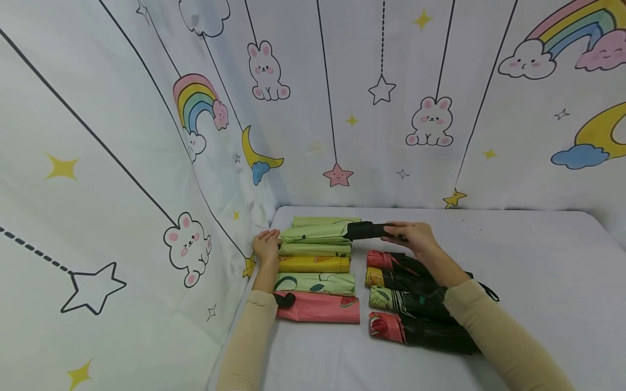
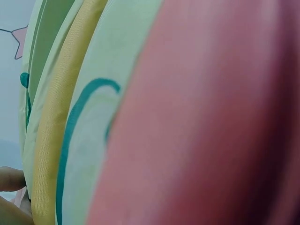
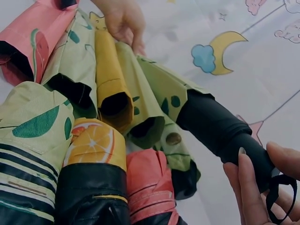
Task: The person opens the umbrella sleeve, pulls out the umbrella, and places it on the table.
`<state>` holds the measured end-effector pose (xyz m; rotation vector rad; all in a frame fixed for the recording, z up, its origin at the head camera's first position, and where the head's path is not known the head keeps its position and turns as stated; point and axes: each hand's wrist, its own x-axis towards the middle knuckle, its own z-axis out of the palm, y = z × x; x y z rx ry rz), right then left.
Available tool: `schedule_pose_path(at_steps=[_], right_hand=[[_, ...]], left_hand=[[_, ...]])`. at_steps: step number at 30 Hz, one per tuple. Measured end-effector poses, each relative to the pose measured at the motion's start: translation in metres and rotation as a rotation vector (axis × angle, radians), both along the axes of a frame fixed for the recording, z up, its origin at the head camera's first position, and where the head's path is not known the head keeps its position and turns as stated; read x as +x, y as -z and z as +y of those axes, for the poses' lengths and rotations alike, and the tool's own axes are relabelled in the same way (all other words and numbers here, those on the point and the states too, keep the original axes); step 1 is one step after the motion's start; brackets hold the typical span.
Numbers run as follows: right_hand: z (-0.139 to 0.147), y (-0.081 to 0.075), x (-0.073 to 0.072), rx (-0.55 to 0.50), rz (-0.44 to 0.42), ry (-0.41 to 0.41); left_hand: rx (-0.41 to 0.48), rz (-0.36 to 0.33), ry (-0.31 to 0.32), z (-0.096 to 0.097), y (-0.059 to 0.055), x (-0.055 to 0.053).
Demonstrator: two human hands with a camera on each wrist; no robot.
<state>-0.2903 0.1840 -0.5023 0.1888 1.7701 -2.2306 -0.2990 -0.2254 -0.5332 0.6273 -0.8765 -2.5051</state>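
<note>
My right hand (image 1: 413,237) grips the black end of a folded umbrella (image 1: 368,230), and its wrist strap (image 3: 269,201) loops by the fingers in the right wrist view. The umbrella's other end is inside a light green cover (image 1: 313,233), slightly raised over its neighbours. At that cover's far left end, my left hand (image 1: 267,247) pinches the fabric; the right wrist view shows those fingertips (image 3: 137,46) on it. Beside it lie other covers: green (image 1: 315,250), yellow (image 1: 313,264), pale green with leaf print (image 1: 318,283) and pink (image 1: 323,308).
Right of the covers lie folded black umbrellas with coloured tips: pink (image 1: 379,259), orange (image 1: 375,276), green (image 1: 383,297) and red (image 1: 388,327). My right forearm passes over them. A white table (image 1: 538,260) meets a printed curtain (image 1: 313,136) behind and at left.
</note>
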Motion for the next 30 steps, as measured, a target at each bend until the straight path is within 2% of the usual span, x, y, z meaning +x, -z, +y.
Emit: schedule_pose_path(at_steps=[7, 13, 16, 23, 26, 30], right_hand=[[0.007, -0.003, 0.004, 0.023, 0.008, -0.003], [0.015, -0.003, 0.005, 0.025, 0.029, 0.004], [0.02, -0.002, 0.006, 0.021, 0.042, 0.003], [0.031, -0.003, 0.008, -0.023, 0.049, 0.014], [0.035, -0.004, 0.01, -0.04, 0.047, 0.017], [0.041, -0.004, 0.011, -0.05, 0.046, 0.02]], left_hand=[[-0.166, -0.055, 0.006, 0.001, 0.007, 0.0], [-0.097, -0.02, -0.005, 0.001, 0.006, -0.001], [-0.092, -0.019, -0.002, 0.001, 0.005, -0.001], [-0.318, -0.105, 0.033, 0.004, 0.006, 0.002], [-0.353, -0.123, 0.031, 0.004, 0.007, 0.002], [-0.344, -0.134, 0.021, 0.004, 0.007, 0.0]])
